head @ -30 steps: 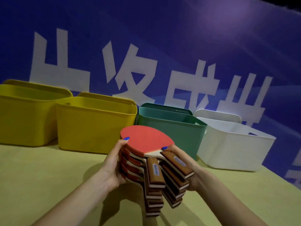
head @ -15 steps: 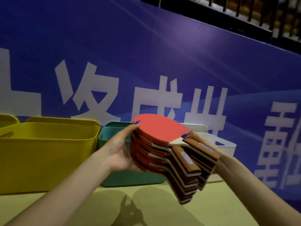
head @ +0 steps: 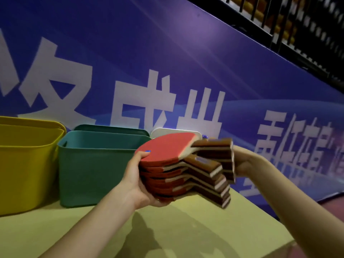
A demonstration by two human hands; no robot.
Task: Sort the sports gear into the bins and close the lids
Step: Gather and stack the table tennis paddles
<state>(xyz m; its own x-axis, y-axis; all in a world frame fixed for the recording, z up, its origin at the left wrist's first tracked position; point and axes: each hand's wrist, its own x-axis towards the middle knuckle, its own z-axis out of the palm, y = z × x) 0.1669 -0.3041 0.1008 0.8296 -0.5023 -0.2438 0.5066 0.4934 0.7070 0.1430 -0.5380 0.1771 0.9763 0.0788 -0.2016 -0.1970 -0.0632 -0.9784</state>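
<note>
A stack of table-tennis paddles sits between both hands, raised above the yellow-green bench, at about 3 o'clock from the green bin. The top paddle shows its red rubber face; the brown wooden handles fan out toward 3 and 4 o'clock. The left hand grips the rounded blade end of the stack, thumb on top of the red face and the other fingers curled under the bottom paddle. The right hand holds the handle end from behind; its fingers are mostly hidden by the handles, so how they wrap cannot be told exactly.

Along the back of the bench stand open bins in a row. The yellow bin is at 9 o'clock from the stack, the green bin just beside it, touching or nearly so. A white bin shows only a strip of rim behind the paddles at 12 o'clock. A blue banner with large white characters fills the wall behind, with a dark railing at 1 o'clock.
</note>
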